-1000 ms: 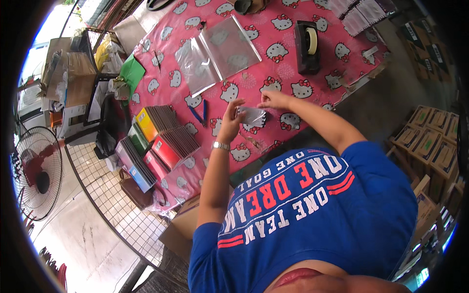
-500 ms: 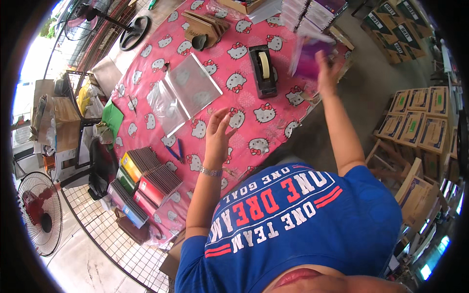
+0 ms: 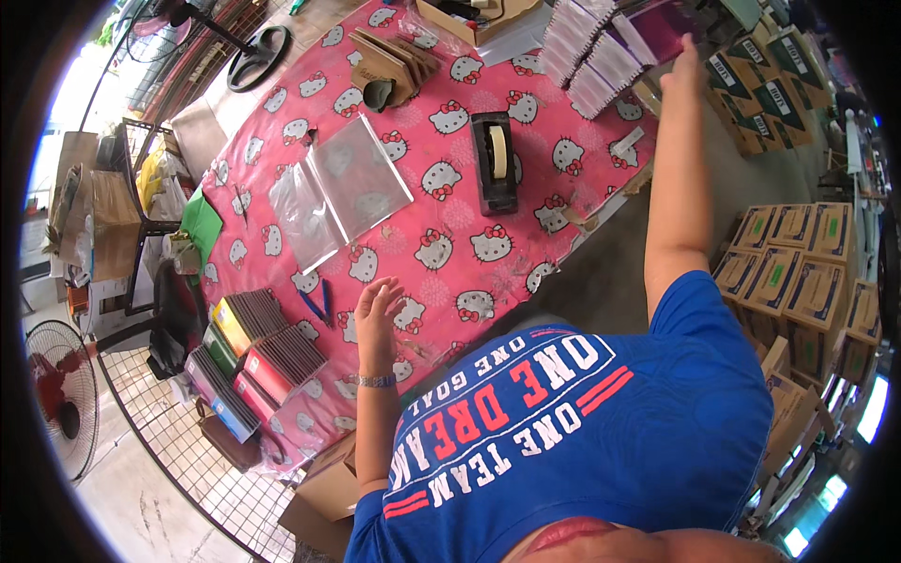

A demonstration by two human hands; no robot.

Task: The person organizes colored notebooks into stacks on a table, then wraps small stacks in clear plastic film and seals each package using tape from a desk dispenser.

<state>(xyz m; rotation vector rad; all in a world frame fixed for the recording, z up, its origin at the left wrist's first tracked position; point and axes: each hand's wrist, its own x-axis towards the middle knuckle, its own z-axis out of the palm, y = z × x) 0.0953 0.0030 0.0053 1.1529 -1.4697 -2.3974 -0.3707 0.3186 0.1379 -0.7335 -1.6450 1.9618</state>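
Observation:
At the table's far right edge, my right hand (image 3: 685, 73) grips the near edge of a purple-covered notebook (image 3: 655, 30). The notebook lies against the stacks of spiral notebooks (image 3: 591, 58). My left hand (image 3: 378, 308) hovers above the near part of the table, its fingers loosely spread and holding nothing. Farther in lies a clear plastic cover (image 3: 361, 183), opened flat. A black tape dispenser (image 3: 495, 164) with a pale roll stands to its right. Blue-handled pliers (image 3: 319, 302) rest left of my left hand.
Stacked notebooks with coloured covers (image 3: 267, 352) occupy the near left of the pink table (image 3: 450, 253). Brown boards (image 3: 394, 66) and an open carton (image 3: 483, 21) sit at the back. Cartons (image 3: 788, 258) are piled to the right; a fan (image 3: 61, 399) stands left.
My right hand has moved away and to the right with the purple notebook, reaching the notebook stacks. The left hand has drawn slightly nearer and left in view. The whole view has shifted a little.

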